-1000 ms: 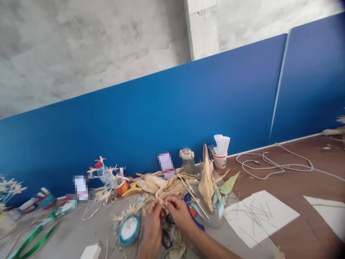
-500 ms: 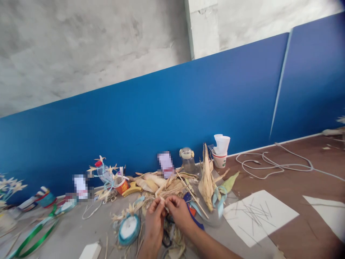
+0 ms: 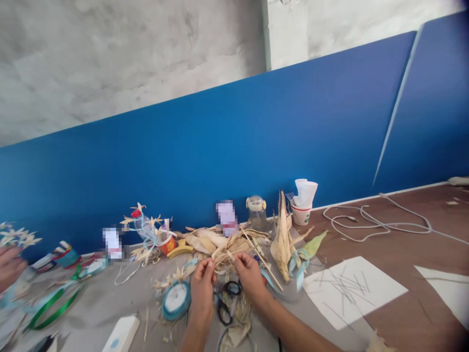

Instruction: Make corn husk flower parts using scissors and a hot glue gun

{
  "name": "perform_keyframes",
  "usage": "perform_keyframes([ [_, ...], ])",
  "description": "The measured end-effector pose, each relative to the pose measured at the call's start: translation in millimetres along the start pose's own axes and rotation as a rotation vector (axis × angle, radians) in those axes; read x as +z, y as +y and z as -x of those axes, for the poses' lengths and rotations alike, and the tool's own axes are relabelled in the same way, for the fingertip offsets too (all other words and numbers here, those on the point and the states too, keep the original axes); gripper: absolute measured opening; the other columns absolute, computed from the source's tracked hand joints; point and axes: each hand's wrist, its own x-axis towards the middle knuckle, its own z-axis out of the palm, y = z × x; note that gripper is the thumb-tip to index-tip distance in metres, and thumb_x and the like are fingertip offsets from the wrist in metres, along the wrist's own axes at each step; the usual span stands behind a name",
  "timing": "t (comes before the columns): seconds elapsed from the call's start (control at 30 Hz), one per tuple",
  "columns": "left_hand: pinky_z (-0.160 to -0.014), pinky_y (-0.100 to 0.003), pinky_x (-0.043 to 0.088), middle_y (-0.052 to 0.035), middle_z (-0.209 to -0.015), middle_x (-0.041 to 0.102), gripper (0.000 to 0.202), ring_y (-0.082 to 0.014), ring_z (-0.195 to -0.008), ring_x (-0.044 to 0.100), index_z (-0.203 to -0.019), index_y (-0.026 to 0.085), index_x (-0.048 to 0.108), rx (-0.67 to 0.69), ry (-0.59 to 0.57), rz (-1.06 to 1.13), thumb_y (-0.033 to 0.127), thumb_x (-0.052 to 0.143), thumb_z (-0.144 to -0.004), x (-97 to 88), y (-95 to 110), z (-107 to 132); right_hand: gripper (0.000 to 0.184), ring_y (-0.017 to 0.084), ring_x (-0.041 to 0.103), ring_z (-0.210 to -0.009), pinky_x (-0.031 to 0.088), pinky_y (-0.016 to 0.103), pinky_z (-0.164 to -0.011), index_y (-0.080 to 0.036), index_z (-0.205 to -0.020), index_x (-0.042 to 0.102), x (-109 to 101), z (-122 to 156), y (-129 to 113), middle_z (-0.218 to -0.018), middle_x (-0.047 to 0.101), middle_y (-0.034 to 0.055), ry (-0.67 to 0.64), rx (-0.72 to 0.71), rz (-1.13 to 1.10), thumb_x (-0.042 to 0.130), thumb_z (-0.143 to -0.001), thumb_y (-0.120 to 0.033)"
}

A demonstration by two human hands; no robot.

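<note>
Fronting a blue partition point(image 3: 256, 146), the grey bench point(image 3: 110, 303) carries brittle husks point(image 3: 216, 240); left hand point(image 3: 202, 291) and right hand point(image 3: 251, 275) pinch one pale husk strip point(image 3: 223, 260).

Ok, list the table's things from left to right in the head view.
Another person's hand → green ribbon → white box → ribbon spool → left hand → pinched husk strip → right hand → upright corn husk → paper sheet.
</note>
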Motion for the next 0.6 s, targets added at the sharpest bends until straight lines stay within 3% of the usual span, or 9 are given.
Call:
perform_keyframes([
  [0.17,-0.052,-0.025,0.033,0.0034,-0.054,0.052,0.021,-0.0148,-0.051,0.046,-0.080,0.019,0.068,0.149,-0.061,-0.230,0.037,0.065,-0.070,-3.3,1,1,0.021,0.011,0.035,-0.049,0.032,0.023,-0.048,-0.020,-0.061,0.052,-6,-7,-2,-0.051,0.041,-0.0058,0.040,-0.019,-0.007,0.057,-0.067,-0.040],
  [0.27,-0.052,-0.025,0.035,0.0028,-0.057,0.054,0.019,-0.0154,-0.051,0.047,-0.079,0.019,0.067,0.170,-0.073,-0.258,0.035,0.064,-0.069,-3.5,5,2,0.022,0.011,0.036,-0.049,0.032,0.023,-0.046,-0.020,-0.062,0.053,-8,-8,-2,-0.050,0.042,-0.0058,0.053,-0.029,-0.010,0.059,-0.067,-0.040],
  [0.6,-0.055,-0.026,0.035,0.0028,-0.052,0.052,0.038,-0.0161,-0.053,0.047,-0.078,0.018,0.066,0.161,-0.068,-0.210,0.054,0.067,-0.068,-6.1,15,-6,0.022,0.012,0.039,-0.050,0.035,0.024,-0.049,-0.020,-0.061,0.053,-5,-7,-6,-0.049,0.043,-0.0054,0.063,-0.075,-0.010,0.057,-0.068,-0.041],
])
